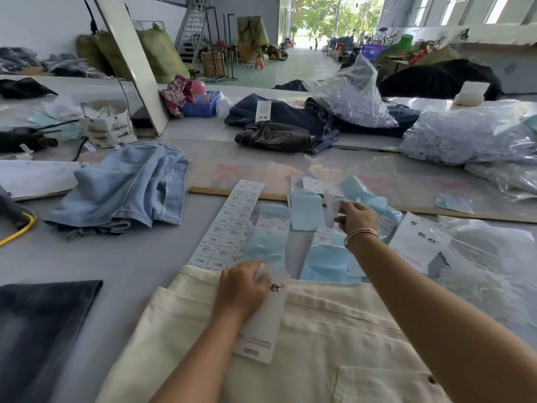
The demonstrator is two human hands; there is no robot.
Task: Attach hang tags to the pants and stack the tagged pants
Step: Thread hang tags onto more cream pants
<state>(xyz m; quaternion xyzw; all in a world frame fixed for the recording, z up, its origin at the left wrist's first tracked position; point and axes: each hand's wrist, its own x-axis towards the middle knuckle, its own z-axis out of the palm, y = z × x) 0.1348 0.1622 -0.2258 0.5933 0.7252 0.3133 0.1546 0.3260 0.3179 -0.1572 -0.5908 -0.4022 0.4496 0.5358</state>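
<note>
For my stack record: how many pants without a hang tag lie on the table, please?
3, perhaps more hidden: cream pants under the left hand, light blue pants at left, dark grey pants farther back. The navy pants already carry one.

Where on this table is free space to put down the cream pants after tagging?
Bare grey table lies between the light blue jeans, the dark pants and the cream pants. Crowded: around the right hand, with blue sleeves, the sticker sheet and plastic bags.

The cream pants (319, 330) are running off the bottom edge. The left hand (242, 289) is covering the hang tag (261, 330) top; its small print is blurring
</note>
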